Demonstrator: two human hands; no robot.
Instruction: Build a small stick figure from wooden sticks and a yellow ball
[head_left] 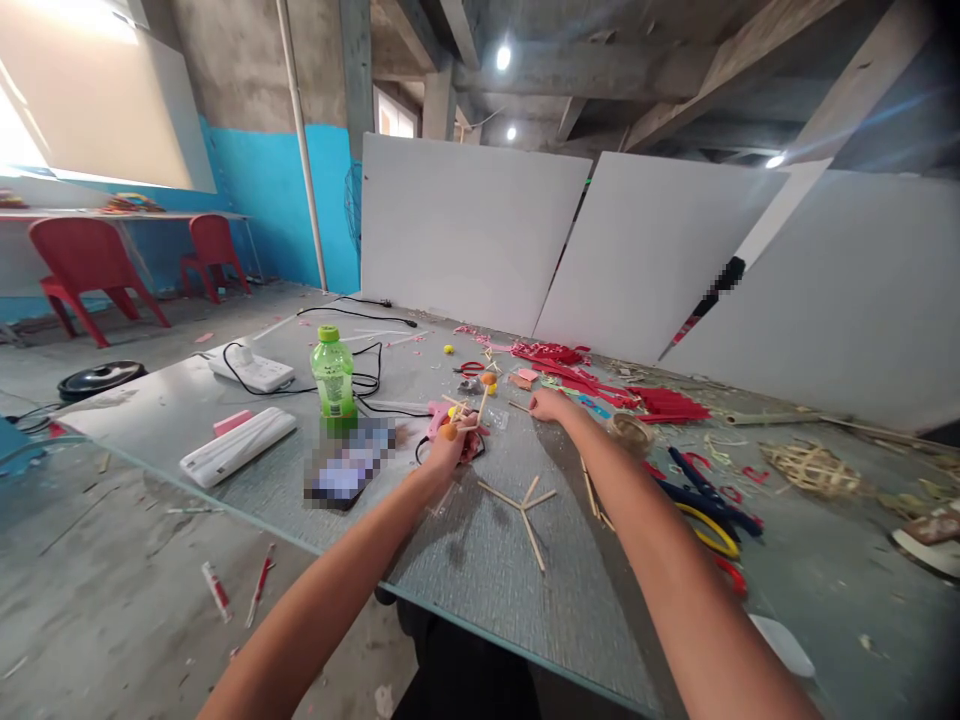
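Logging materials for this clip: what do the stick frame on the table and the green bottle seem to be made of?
The stick frame looks like thin bamboo or wood: pale tan, matte, straight slivers joined at one point. The green bottle looks like clear-tinted plastic, glossy, with a green screw cap and printed label. The left hand holds similar pale sticks; the right hand rests on the table.

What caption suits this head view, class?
Left hand holds a stick piece by the pink glue gun; right hand rests on the table.

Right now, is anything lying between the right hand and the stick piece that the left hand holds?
Nothing visible blocks it. The left hand grips a small stick piece with orange beads over the pink glue gun. The right hand rests on the table just beside it; between them lies only bare tabletop.
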